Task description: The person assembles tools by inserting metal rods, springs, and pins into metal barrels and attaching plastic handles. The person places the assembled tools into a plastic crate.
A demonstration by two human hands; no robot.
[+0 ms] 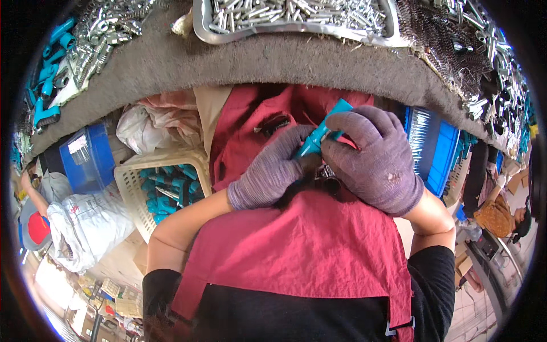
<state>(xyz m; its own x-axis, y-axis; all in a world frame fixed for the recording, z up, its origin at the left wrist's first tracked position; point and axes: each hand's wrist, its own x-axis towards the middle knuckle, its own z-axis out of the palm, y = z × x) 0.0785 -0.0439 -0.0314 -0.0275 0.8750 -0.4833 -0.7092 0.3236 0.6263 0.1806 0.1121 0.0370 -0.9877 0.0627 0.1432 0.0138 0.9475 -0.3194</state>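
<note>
A teal tool part, shaped like a handle or casing, is held between both hands above my lap. My left hand, in a purple-grey knitted glove, is closed around its lower left end. My right hand, gloved alike, has its thumb and fingers closed on the upper right side of the same part. Just below the fingers a small shiny metal piece shows; whether it joins the teal part I cannot tell. A dark glossy object lies on the red apron beyond my left hand.
On the carpet-covered bench edge ahead stands a tray of metal pins. Teal tools and metal parts heap at left, springs at right. A cream basket holds teal parts. Blue bins flank me; other people work nearby.
</note>
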